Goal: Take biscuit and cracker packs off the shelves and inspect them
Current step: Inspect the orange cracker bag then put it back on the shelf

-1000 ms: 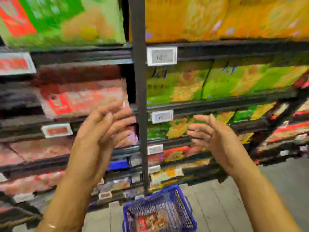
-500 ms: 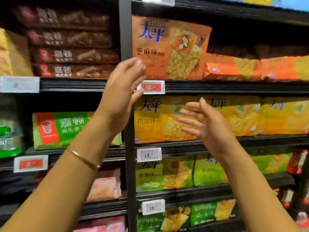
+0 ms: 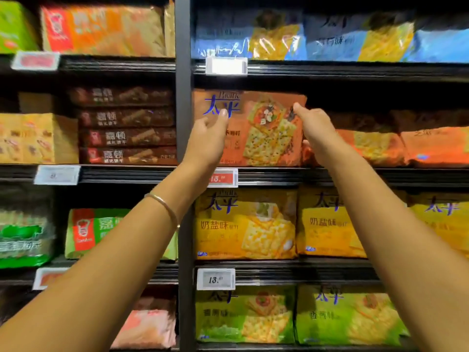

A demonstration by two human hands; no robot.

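Note:
An orange-brown cracker pack (image 3: 266, 138) with blue lettering stands upright on the shelf (image 3: 355, 175), just right of the black upright post. My left hand (image 3: 206, 141) is on its lower left part, thumb pressed on the front and fingers hidden. At the pack's right edge, my right hand (image 3: 316, 134) has its thumb at the top corner and its fingers tucked behind the edge. The pack's bottom still rests on the shelf.
More orange packs (image 3: 431, 146) lie flat to the right. Yellow packs (image 3: 243, 224) and green packs (image 3: 243, 316) fill the shelves below, blue packs (image 3: 330, 39) the shelf above. Brown biscuit boxes (image 3: 127, 128) are stacked left of the post (image 3: 184, 123). A red price tag (image 3: 223, 177) hangs beneath the pack.
My view rose from the lower shelves and the blue basket to the upper shelves. Both hands, open and apart before, reached forward and closed onto the two sides of the orange-brown cracker pack.

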